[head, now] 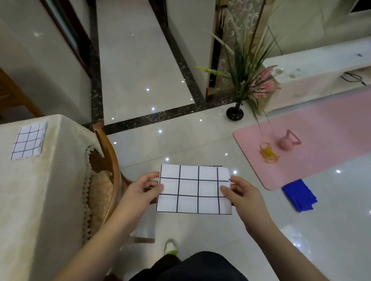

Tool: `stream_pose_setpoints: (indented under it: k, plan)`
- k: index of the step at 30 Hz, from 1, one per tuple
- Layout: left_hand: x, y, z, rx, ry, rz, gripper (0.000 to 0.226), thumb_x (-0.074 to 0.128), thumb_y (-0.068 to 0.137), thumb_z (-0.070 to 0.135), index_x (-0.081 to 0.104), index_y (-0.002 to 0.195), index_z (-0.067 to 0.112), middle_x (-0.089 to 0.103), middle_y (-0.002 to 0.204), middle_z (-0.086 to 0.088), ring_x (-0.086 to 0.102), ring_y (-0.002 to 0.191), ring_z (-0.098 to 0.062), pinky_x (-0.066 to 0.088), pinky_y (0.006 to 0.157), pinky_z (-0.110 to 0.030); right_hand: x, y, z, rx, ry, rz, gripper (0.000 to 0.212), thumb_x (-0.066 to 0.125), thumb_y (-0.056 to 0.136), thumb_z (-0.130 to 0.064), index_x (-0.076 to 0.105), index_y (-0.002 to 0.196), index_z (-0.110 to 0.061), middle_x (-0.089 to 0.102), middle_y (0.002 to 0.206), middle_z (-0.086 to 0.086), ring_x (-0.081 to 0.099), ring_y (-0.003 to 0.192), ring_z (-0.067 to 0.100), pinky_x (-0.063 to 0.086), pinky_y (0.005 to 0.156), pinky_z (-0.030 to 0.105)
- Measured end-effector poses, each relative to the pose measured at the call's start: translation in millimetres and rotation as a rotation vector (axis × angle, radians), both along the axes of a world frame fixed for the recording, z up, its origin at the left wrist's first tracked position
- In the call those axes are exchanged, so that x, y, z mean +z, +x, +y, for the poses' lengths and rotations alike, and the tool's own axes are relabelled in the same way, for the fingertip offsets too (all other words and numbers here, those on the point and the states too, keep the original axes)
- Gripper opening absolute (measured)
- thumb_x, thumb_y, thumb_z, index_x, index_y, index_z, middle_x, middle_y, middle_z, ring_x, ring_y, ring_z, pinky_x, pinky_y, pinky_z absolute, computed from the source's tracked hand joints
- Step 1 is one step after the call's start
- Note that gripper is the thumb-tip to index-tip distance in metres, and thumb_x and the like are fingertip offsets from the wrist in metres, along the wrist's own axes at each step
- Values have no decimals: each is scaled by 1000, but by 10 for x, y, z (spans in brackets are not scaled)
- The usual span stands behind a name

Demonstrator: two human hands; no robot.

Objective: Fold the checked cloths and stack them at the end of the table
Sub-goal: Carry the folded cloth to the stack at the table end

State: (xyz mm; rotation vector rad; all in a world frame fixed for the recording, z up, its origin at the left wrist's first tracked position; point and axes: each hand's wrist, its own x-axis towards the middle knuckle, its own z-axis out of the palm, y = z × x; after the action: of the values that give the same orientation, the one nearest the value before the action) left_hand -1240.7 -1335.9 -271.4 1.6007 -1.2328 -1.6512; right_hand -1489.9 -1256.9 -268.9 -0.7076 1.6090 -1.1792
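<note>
From your head cam: you've got a folded checked cloth (pixel 194 189) held out in the air over the floor, white with thin dark grid lines, a neat flat rectangle (layers peeking at the top edge). Your left hand (pixel 142 190) pinches its left edge, your right hand (pixel 240 194) pinches the right edge, fingers curled. Another folded cloth (pixel 28 141) lies on the bench (pixel 12 195) to your left, near its far end.
</note>
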Motion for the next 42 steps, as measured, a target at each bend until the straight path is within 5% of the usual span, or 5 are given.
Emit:
stream_pose_setpoints:
  k: [4, 11, 18, 28, 42]
  plan:
    - [-39, -16, -361, 81, -11, -5, 30, 64, 92, 12, 61, 116, 30, 71, 83, 6, 68, 88, -14, 52, 84, -31, -28, -58, -526, 75, 11, 11, 25, 67, 89, -7, 67, 99, -30, 70, 72, -6, 68, 73, 10, 51, 67, 21]
    - [-176, 97, -1191, 124, -29, -6, 35, 64, 92, 16, 59, 124, 28, 72, 97, -4, 69, 97, -22, 53, 94, -46, -57, -1, -1653, 142, 12, 55, 25, 69, 88, -8, 65, 97, -31, 68, 68, -12, 66, 69, 3, 48, 66, 17]
    - [-158, 117, -2190, 166, -21, 49, 32, 63, 93, 14, 59, 122, 25, 70, 94, -5, 69, 93, -22, 55, 84, -33, 19, 41, -2768, 165, 13, 92, 25, 68, 89, -10, 67, 107, -27, 72, 82, -1, 70, 77, 12, 50, 64, 18]
    - [-61, 14, -3247, 316, -43, 33, 30, 62, 93, 9, 59, 118, 25, 67, 89, -7, 66, 87, -21, 53, 73, -17, -42, -13, -4110, 244, 9, 51, 24, 67, 89, -8, 68, 106, -25, 70, 75, -5, 68, 71, 10, 52, 61, 21]
    - [-39, -214, -4562, 621, -36, -30, 32, 63, 93, 14, 58, 122, 25, 70, 96, -11, 69, 94, -26, 56, 88, -41, -120, -157, -6201, 600, -19, 51, 25, 68, 89, -10, 66, 110, -25, 70, 74, -9, 68, 71, 7, 52, 63, 20]
